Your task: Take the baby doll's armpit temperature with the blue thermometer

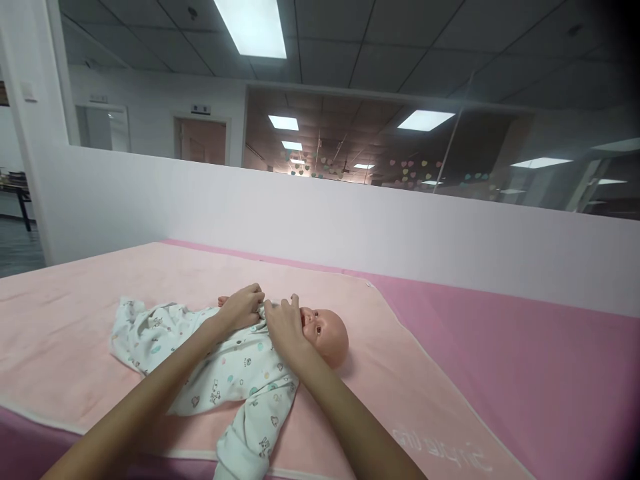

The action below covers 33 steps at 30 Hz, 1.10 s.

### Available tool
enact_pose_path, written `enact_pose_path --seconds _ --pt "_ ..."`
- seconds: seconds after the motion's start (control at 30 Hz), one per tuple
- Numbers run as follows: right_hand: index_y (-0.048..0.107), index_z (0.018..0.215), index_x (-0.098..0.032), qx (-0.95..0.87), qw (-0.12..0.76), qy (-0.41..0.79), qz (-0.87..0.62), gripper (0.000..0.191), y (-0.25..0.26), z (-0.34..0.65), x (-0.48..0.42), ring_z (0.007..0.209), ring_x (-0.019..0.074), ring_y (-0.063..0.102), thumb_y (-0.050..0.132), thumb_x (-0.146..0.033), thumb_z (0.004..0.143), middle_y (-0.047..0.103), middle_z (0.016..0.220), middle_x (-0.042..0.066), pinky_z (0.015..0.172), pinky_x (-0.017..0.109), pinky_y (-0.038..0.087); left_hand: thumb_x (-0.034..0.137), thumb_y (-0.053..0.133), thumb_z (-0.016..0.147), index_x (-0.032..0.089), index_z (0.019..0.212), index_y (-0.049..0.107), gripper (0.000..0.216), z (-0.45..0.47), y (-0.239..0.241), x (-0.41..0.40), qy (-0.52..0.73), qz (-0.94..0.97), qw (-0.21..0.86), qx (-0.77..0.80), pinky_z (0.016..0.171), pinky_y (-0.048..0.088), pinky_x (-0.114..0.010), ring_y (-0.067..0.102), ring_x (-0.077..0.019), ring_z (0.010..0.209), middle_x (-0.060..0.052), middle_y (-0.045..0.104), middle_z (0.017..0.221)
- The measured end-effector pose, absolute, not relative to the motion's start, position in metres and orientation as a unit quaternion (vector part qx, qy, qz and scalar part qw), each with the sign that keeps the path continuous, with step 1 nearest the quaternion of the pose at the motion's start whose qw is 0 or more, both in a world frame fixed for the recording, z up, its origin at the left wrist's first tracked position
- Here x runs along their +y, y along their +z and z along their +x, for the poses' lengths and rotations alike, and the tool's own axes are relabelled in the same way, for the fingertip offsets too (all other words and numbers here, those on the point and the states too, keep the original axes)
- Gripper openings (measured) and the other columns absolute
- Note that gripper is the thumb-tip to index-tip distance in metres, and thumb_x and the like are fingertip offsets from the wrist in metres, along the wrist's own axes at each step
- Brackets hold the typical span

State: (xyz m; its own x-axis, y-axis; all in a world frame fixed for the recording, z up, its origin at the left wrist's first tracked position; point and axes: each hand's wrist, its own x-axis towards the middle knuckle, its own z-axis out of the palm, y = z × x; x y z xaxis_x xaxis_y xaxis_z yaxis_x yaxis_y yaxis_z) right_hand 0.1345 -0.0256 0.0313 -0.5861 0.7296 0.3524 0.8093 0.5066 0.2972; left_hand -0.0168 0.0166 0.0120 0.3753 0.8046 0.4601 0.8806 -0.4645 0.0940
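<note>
A baby doll [334,333] lies on its back, its bald head to the right. It wears a white patterned romper [235,373], with one sleeve stretched toward me and the legs to the left. At the chest, my left hand [245,307] has its fingers curled closed on the romper's front edge. Close beside it, my right hand [285,325] pinches the same cloth near the neck and partly covers the doll's chin. A small bare doll hand [223,301] shows beyond my left wrist. The exact spot between my fingertips is hidden.
Under the doll spreads a pale pink blanket [400,373] with a white edge, over a darker pink mat [550,353]. Behind it runs a low white wall [325,213] with glass above. A dark table [17,190] stands far left.
</note>
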Motion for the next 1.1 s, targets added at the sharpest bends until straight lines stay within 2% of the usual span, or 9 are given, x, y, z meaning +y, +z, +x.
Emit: enact_pose_path --seconds 0.07,0.17,0.33,0.47,0.57,0.73,0.83,0.93,1.1 --pt "0.051 0.103 -0.017 -0.878 0.086 -0.238 -0.407 0.026 0.031 0.139 -0.027 0.091 0.0223 0.055 0.052 -0.01 0.078 0.062 0.091 0.007 0.093 0.045 0.025 0.023 0.044 0.066 0.017 0.073 0.054 0.014 -0.021 0.005 0.02 -0.246 -0.808 -0.011 -0.535 0.066 0.039 -0.028 0.053 -0.0175 0.073 -0.005 0.058 0.086" --pt "0.055 0.095 -0.019 -0.898 0.083 -0.255 -0.348 0.017 0.034 0.146 -0.031 0.093 0.0203 0.052 0.045 -0.011 0.083 0.059 0.1 0.008 0.092 0.044 0.028 0.027 0.039 0.068 0.018 0.068 0.053 0.016 -0.025 0.001 0.026 -0.24 -0.793 -0.094 -0.551 0.061 0.036 -0.027 0.05 -0.0171 0.066 -0.002 0.056 0.066" --pt "0.058 0.077 -0.017 -0.911 0.089 -0.276 -0.294 0.019 0.045 0.16 -0.035 0.089 0.0186 0.05 0.042 -0.007 0.083 0.058 0.092 0.006 0.096 0.043 0.028 0.032 0.036 0.073 0.017 0.056 0.049 0.026 -0.029 0.01 0.034 -0.234 -0.801 -0.121 -0.538 0.06 0.035 -0.026 0.051 -0.0167 0.065 -0.004 0.057 0.064" --pt "0.057 0.079 -0.018 -0.898 0.143 -0.259 -0.326 0.017 0.042 0.184 -0.049 0.09 0.0184 0.049 0.044 -0.008 0.083 0.058 0.09 0.005 0.1 0.045 0.024 0.05 0.024 0.081 0.017 0.059 0.053 0.049 -0.027 0.017 0.038 -0.236 -0.77 -0.135 -0.577 0.06 0.037 -0.027 0.055 -0.0187 0.065 -0.005 0.061 0.066" --pt "0.058 0.079 -0.018 -0.897 0.178 -0.22 -0.338 0.011 0.03 0.202 -0.064 0.1 0.0206 0.048 0.048 -0.013 0.081 0.058 0.099 0.008 0.103 0.046 0.021 0.059 0.016 0.082 0.016 0.064 0.058 0.063 -0.018 0.015 0.038 -0.231 -0.726 -0.137 -0.634 0.061 0.038 -0.028 0.058 -0.0208 0.066 -0.008 0.064 0.069" --pt "0.06 0.099 -0.021 -0.883 0.314 -0.083 -0.339 0.02 0.023 0.224 -0.06 0.117 0.0196 0.041 0.048 -0.024 0.084 0.051 0.123 0.006 0.105 0.042 0.021 0.052 0.03 0.081 0.017 0.074 0.064 0.049 -0.001 0.004 0.035 -0.213 -0.729 -0.093 -0.644 0.07 0.039 -0.034 0.06 -0.0275 0.081 -0.012 0.067 0.081" --pt "0.062 0.099 -0.019 -0.803 0.42 0.053 -0.42 0.027 0.028 0.239 -0.034 0.11 0.0192 0.049 0.041 -0.03 0.086 0.057 0.116 0.008 0.098 0.038 0.032 0.048 0.031 0.081 0.018 0.076 0.064 0.044 0.001 0.0 0.033 -0.195 -0.735 -0.074 -0.645 0.074 0.039 -0.038 0.06 -0.0288 0.083 -0.012 0.067 0.085" --pt "0.065 0.093 -0.015 -0.736 0.453 0.245 -0.44 0.032 0.026 0.252 -0.007 0.098 0.0195 0.057 0.044 -0.038 0.083 0.065 0.102 0.008 0.088 0.033 0.042 0.048 0.032 0.081 0.021 0.086 0.063 0.042 -0.001 -0.001 0.031 -0.179 -0.74 -0.065 -0.646 0.078 0.039 -0.042 0.06 -0.0292 0.084 -0.01 0.068 0.088" --pt "0.067 0.088 -0.013 -0.634 0.523 0.402 -0.405 0.035 0.012 0.261 0.007 0.1 0.0212 0.057 0.058 -0.043 0.072 0.066 0.102 0.008 0.089 0.032 0.042 0.046 0.033 0.081 0.029 0.106 0.06 0.041 -0.004 -0.001 0.034 -0.155 -0.754 -0.077 -0.634 0.083 0.038 -0.04 0.06 -0.0275 0.09 -0.005 0.069 0.094"
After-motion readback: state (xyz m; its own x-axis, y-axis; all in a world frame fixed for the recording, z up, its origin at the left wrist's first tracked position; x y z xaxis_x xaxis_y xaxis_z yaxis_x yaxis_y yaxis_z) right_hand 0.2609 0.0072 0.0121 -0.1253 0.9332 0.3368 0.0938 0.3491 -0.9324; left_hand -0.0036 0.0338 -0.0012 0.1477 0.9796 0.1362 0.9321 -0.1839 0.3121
